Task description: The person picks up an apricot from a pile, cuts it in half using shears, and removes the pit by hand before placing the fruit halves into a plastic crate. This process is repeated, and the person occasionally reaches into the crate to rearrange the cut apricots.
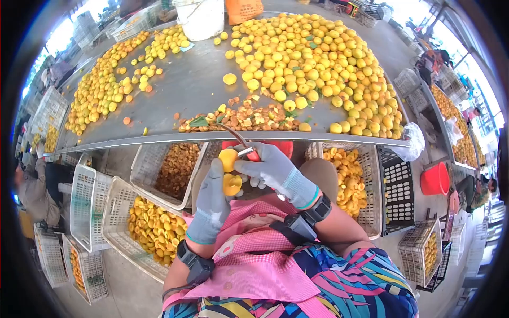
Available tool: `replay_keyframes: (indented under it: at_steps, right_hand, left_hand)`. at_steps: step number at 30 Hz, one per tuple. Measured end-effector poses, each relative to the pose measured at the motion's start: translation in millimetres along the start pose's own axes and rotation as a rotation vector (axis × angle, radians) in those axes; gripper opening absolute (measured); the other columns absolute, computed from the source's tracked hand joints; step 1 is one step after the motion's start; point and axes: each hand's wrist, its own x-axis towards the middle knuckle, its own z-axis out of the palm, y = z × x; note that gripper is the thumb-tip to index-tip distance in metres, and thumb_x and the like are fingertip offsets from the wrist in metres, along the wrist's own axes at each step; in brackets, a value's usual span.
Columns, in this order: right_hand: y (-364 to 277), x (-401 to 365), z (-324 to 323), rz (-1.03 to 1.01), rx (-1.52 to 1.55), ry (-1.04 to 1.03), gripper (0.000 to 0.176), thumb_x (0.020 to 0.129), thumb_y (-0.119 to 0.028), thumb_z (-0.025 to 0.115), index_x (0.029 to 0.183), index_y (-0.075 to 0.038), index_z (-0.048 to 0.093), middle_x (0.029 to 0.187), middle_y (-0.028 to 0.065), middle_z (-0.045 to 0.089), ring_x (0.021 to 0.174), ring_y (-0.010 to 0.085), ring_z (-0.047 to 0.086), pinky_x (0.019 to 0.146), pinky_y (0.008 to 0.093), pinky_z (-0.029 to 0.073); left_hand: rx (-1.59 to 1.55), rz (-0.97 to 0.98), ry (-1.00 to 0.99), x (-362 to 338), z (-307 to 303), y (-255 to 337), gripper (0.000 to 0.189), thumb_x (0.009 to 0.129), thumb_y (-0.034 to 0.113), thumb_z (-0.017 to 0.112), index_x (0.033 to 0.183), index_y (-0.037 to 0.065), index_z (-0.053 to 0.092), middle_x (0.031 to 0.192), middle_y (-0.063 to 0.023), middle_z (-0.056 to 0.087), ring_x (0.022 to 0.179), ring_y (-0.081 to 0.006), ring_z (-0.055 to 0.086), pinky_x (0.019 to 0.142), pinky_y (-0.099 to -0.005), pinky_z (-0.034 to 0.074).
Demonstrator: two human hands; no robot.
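In a grey glove, my left hand is closed on a split apricot. The apricot's upper piece shows a smooth yellow-orange side, and its lower half has a hollow facing me. My right hand, gloved alike, grips a curved knife by its red handle. The knife's blade points up and left, over the table's front edge, and its lower end is close beside the upper piece. Just beyond lies a heap of brownish pits and scraps. Some right fingertips are partly hidden behind the fruit.
A metal table carries whole apricots, with a white bucket at the back. Below its front rim stand a crate of apricot halves, another crate on the right, and a pit crate. Other people work at both sides.
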Motion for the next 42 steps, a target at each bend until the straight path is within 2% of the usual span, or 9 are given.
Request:
replay_keyframes:
  at_steps: [8, 15, 17, 20, 21, 25, 32, 35, 42]
  right_hand:
    - [-3.3, -39.3, -22.0, -0.012, 0.040, 0.085, 0.023, 0.087, -0.018, 0.062, 0.106, -0.005, 0.059, 0.065, -0.0010, 0.056, 0.048, 0.0040, 0.048, 0.043, 0.0174, 0.037]
    - [13.2, -87.8, -129.9, -0.163, -0.039, 0.703, 0.037, 0.085, -0.011, 0.062, 0.120, -0.003, 0.053, 0.064, -0.0029, 0.053, 0.045, 0.0043, 0.045, 0.040, 0.0189, 0.035]
    - [27.1, -100.9, -152.3, -0.259, 0.185, 0.859, 0.037, 0.086, -0.010, 0.062, 0.121, -0.004, 0.053, 0.066, -0.0006, 0.055, 0.045, 0.0059, 0.048, 0.039, 0.0185, 0.036]
    - [42.8, -103.9, -164.2, -0.243, 0.428, 0.863, 0.039, 0.087, -0.012, 0.061, 0.123, -0.006, 0.051, 0.068, 0.0018, 0.057, 0.046, 0.0076, 0.050, 0.040, 0.0197, 0.038]
    - [45.5, -101.3, -158.8, -0.221, 0.421, 0.841, 0.026, 0.090, -0.020, 0.058, 0.111, -0.006, 0.057, 0.069, 0.0036, 0.058, 0.047, 0.0093, 0.051, 0.042, 0.0215, 0.040]
    - [81.6, -87.0, -161.3, -0.155, 0.482, 0.602, 0.030, 0.093, -0.033, 0.051, 0.081, -0.005, 0.056, 0.069, 0.0046, 0.058, 0.049, 0.0108, 0.052, 0.043, 0.0219, 0.040]
    - [73.5, -76.3, -190.7, -0.140, 0.572, 0.474, 0.042, 0.095, -0.029, 0.048, 0.122, 0.003, 0.052, 0.074, 0.0045, 0.059, 0.049, 0.0098, 0.050, 0.043, 0.0210, 0.039]
    - [69.4, -75.1, -194.6, -0.079, 0.531, 0.457, 0.041, 0.095, -0.029, 0.049, 0.122, 0.002, 0.052, 0.074, 0.0034, 0.058, 0.051, 0.0090, 0.051, 0.044, 0.0201, 0.039]
    - [64.9, -72.7, -194.6, -0.037, 0.518, 0.473, 0.037, 0.095, -0.027, 0.050, 0.121, 0.000, 0.055, 0.072, 0.0021, 0.059, 0.051, 0.0077, 0.052, 0.043, 0.0191, 0.039]
  left_hand:
    - [0.154, 0.026, -0.146, 11.6, 15.0, -9.2, 0.050, 0.098, 0.043, 0.044, 0.135, 0.010, 0.046, 0.097, -0.0007, 0.062, 0.077, -0.0084, 0.060, 0.058, -0.0194, 0.048]
    - [0.080, -0.122, -0.044, 53.1, 11.7, -16.5, 0.032, 0.091, 0.028, 0.062, 0.118, 0.010, 0.062, 0.090, -0.0028, 0.066, 0.075, -0.0093, 0.064, 0.053, -0.0183, 0.047]
    - [0.140, -0.087, -0.016, 83.3, -3.0, -27.1, 0.031, 0.091, 0.026, 0.062, 0.117, 0.010, 0.062, 0.090, -0.0028, 0.066, 0.075, -0.0092, 0.064, 0.053, -0.0185, 0.048]
    - [0.266, -0.071, 0.085, 127.9, -17.5, -20.7, 0.028, 0.089, 0.017, 0.062, 0.114, 0.006, 0.063, 0.090, -0.0030, 0.065, 0.075, -0.0107, 0.064, 0.058, -0.0206, 0.049]
    - [0.392, 0.055, 0.107, 145.5, -24.9, -22.0, 0.028, 0.088, 0.015, 0.062, 0.114, 0.005, 0.063, 0.090, -0.0036, 0.065, 0.078, -0.0116, 0.064, 0.060, -0.0211, 0.049]
    - [0.810, 0.280, 0.178, 218.6, -73.2, -33.7, 0.035, 0.083, 0.019, 0.065, 0.114, 0.003, 0.062, 0.096, -0.0107, 0.068, 0.088, -0.0197, 0.065, 0.074, -0.0288, 0.050]
    - [1.428, 0.118, 0.212, 287.1, -65.2, -11.5, 0.044, 0.079, 0.032, 0.064, 0.114, 0.005, 0.061, 0.104, -0.0202, 0.065, 0.099, -0.0366, 0.061, 0.085, -0.0433, 0.048]
    - [1.682, -0.135, 0.214, 306.6, -59.7, -11.9, 0.044, 0.078, 0.032, 0.064, 0.112, 0.005, 0.062, 0.102, -0.0201, 0.066, 0.097, -0.0361, 0.062, 0.084, -0.0427, 0.049]
    - [1.532, 0.035, 0.279, 317.8, -92.5, -24.6, 0.035, 0.078, 0.030, 0.064, 0.104, 0.007, 0.067, 0.096, -0.0176, 0.068, 0.089, -0.0324, 0.065, 0.078, -0.0399, 0.051]
